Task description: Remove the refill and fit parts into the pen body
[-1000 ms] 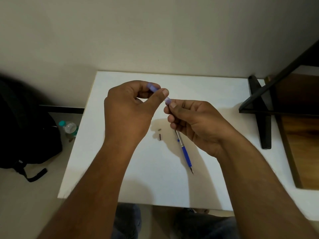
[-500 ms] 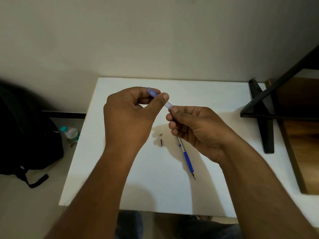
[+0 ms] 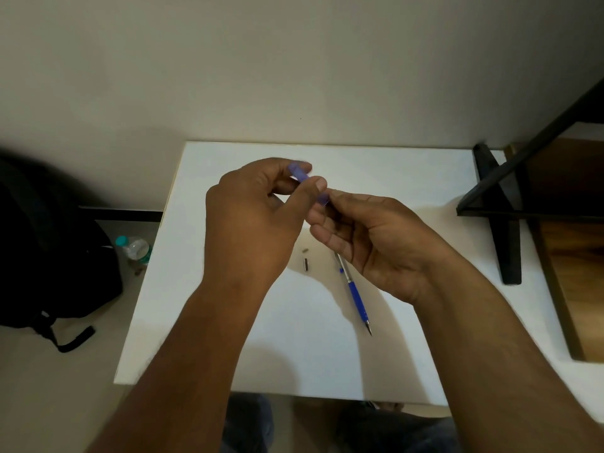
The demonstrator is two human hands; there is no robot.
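Observation:
My left hand pinches a small translucent purple tube between thumb and fingers, above the white table. My right hand has its fingers curled, with the fingertips at the tube's lower end; whether they grip it is hard to tell. On the table under the hands lie a blue and silver pen, a small dark cylinder and a tiny grey piece.
A black backpack and a plastic bottle with a teal cap sit on the floor left of the table. A black frame and a wooden panel stand at the right. A beige wall rises behind.
Both hands stay together around the purple tube; my right fingertips have closed in on its lower end. The view has shifted slightly, and the table items lie as before.

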